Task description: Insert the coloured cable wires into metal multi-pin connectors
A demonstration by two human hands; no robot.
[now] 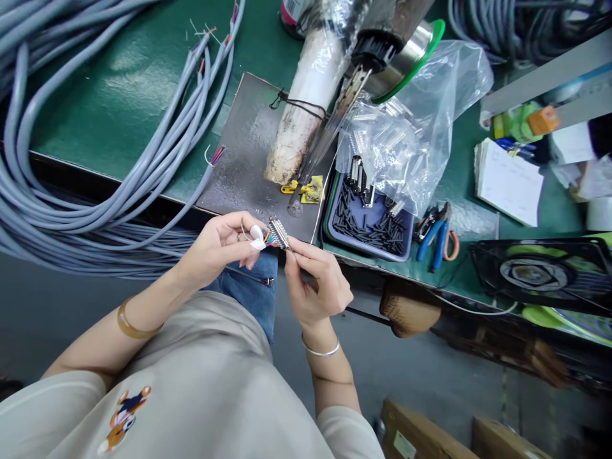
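Observation:
Near the bench's front edge, a metal multi-pin connector [278, 232] is held between my two hands. Thin coloured wires [269, 240] run from its back toward my left hand [229, 244], whose fingers are closed around them; white coverings show on two of its fingertips. My right hand [319, 274] pinches the connector's right end between thumb and fingers. Behind the connector lies a dark work board [243, 140]. Over it a soldering iron [329, 131] points downward beside a wrapped white tube [306, 95]. A yellow sponge [313, 190] sits under the iron's tip.
Grey cables [143, 191] with stripped ends fill the left. At right stand a purple tray [406, 245] of black sleeves, a plastic bag [411, 127] of connectors, a solder spool [411, 60], blue-handled pliers [435, 239], a notepad [509, 182] and a black fan [540, 274].

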